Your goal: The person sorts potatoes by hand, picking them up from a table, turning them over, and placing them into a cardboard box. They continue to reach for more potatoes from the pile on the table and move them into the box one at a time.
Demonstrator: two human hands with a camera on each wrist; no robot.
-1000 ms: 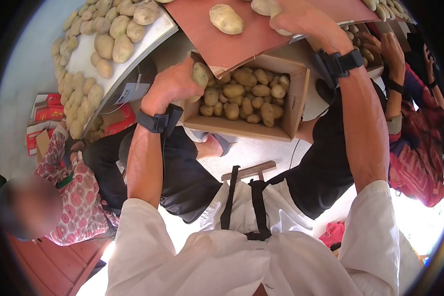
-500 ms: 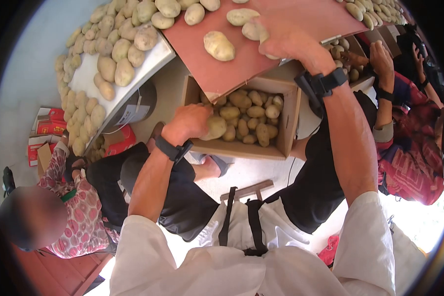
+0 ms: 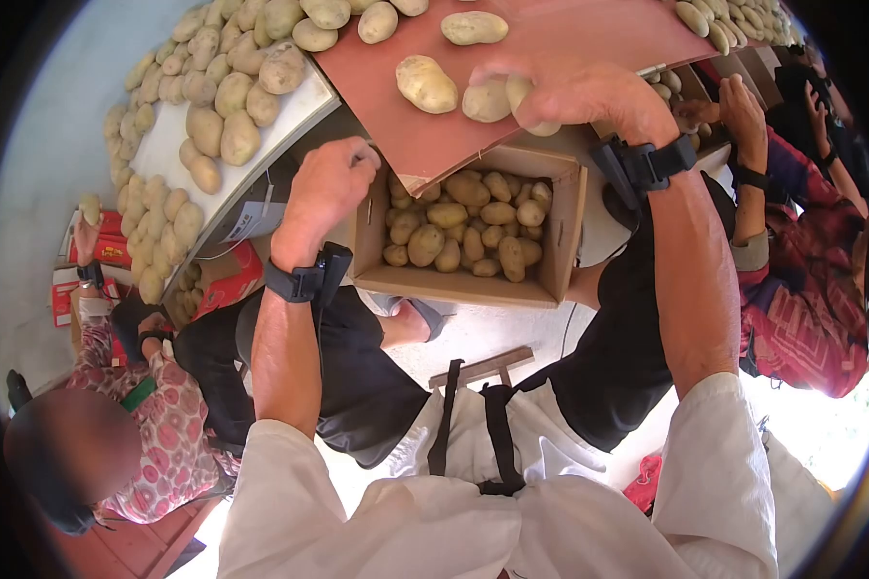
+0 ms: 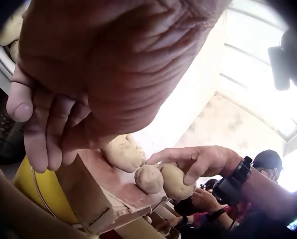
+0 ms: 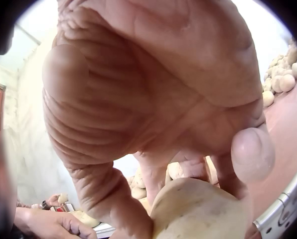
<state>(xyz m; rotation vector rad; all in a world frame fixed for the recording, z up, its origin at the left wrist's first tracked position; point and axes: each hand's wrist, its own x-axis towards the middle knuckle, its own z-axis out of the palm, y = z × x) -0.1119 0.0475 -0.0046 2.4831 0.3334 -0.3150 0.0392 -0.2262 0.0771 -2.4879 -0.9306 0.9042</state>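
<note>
My left hand [image 3: 328,198] is above the left rim of a cardboard box [image 3: 454,282] of potatoes, and holds nothing. In the left wrist view that hand [image 4: 103,74] hangs with loosely bent fingers. Over the near edge of the red board [image 3: 492,77], my right hand [image 3: 594,101] grips a potato [image 3: 531,104]. Just left of it a second potato [image 3: 487,99] lies on the board. The right wrist view has the gripped potato [image 5: 198,211] between thumb and fingers of the right hand [image 5: 158,89].
Two more potatoes [image 3: 427,84] [image 3: 474,28] lie on the board. Many potatoes cover the white table [image 3: 169,130] at left. A person in a patterned shirt [image 3: 169,434] sits at left, one hand raised with a potato [image 3: 90,208]. Another person in red [image 3: 801,309] is at right.
My left hand has released a large potato into the box and moved up and left. The right hand's fingers have shifted round a potato at the board's edge. The person at left has raised a hand.
</note>
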